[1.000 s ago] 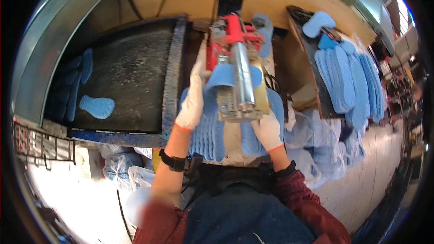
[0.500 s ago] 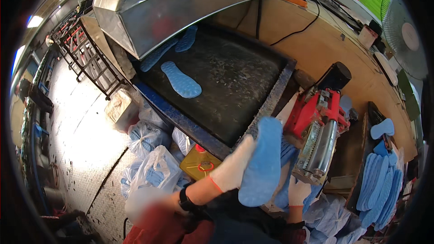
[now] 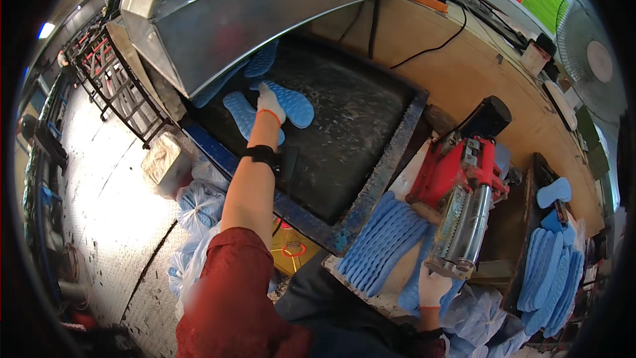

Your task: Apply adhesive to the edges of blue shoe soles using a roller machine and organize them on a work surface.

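My left hand [image 3: 270, 102], in a white glove, reaches over a black-surfaced bench and grips the narrower end of a blue dimpled insole [image 3: 295, 105]. Beneath and beside that hand lies another blue insole [image 3: 240, 110]. Further blue insoles [image 3: 262, 59] lie partly under the metal hood. My right hand [image 3: 434, 286], gloved too, is low beside the silver roller of a red roller machine [image 3: 465, 189]. Its fingers look curled on a blue insole [image 3: 412, 285] there, though the machine's end partly covers them. Left of the machine sits a row of blue insoles [image 3: 384, 242].
A sheet-metal hood [image 3: 258, 13] overhangs the bench, which has a raised blue rim [image 3: 344, 231]. Stacked blue insoles [image 3: 550, 272] stand at the right. Filled plastic bags [image 3: 199, 202], a yellow container [image 3: 291, 252] and a wheeled black rack [image 3: 119, 86] are at the left. A fan [image 3: 589, 53] stands far right.
My left hand has carried the insole from above the bench's near corner forward and left onto the bench, beside the one lying there. The row of insoles shows now. My right hand has barely moved.
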Tool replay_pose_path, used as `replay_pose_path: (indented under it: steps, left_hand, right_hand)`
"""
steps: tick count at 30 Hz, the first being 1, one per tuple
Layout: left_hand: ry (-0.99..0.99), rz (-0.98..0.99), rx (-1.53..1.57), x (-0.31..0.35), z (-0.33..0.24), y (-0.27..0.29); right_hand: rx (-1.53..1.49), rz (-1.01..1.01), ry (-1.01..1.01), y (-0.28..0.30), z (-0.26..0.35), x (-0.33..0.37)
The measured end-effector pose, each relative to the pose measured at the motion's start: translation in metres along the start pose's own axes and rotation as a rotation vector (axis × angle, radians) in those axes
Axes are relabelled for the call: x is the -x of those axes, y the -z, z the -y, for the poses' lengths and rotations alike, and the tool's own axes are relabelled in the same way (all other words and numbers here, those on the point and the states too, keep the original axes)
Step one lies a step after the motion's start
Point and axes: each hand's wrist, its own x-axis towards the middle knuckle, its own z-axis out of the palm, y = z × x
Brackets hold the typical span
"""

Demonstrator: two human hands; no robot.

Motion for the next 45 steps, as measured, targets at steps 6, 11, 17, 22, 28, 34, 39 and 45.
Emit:
replay_pose_path:
  steps: [6, 11, 17, 22, 28, 34, 39, 45]
  left_hand:
    - [0.042, -0.330, -0.191, 0.016, -0.048, 0.026]
    - [-0.536, -0.086, 0.266, 0.132, -0.077, 0.062]
    - [-0.339, 0.155, 0.469, 0.306, -0.067, 0.073]
    - [-0.237, 0.308, 0.620, 0.374, -0.074, 0.067]
    - [-0.321, 0.486, 0.639, 0.397, -0.096, 0.052]
    - [-0.423, 0.727, 0.814, 0.402, -0.118, 0.030]
    - [-0.564, 0.925, 0.944, 0.390, -0.149, -0.016]
    - [-0.868, 0.821, 0.556, 0.371, -0.148, -0.069]
  right_hand:
    - [-0.041, 0.104, -0.045, 0.001, -0.004, -0.002]
    - [-1.062, 0.017, -0.561, 0.011, -0.012, -0.007]
    - [-1.711, -0.122, -0.908, 0.074, -0.020, -0.030]
    - [-0.668, -0.249, -0.251, 0.124, -0.026, -0.072]
    - [-0.224, -0.319, 0.098, 0.138, -0.025, -0.110]
    - [-0.110, -0.287, 0.366, 0.144, -0.027, -0.126]
    - [-0.003, -0.269, 0.375, 0.147, -0.038, -0.127]
    - [-0.089, -0.248, 0.309, 0.135, -0.033, -0.120]
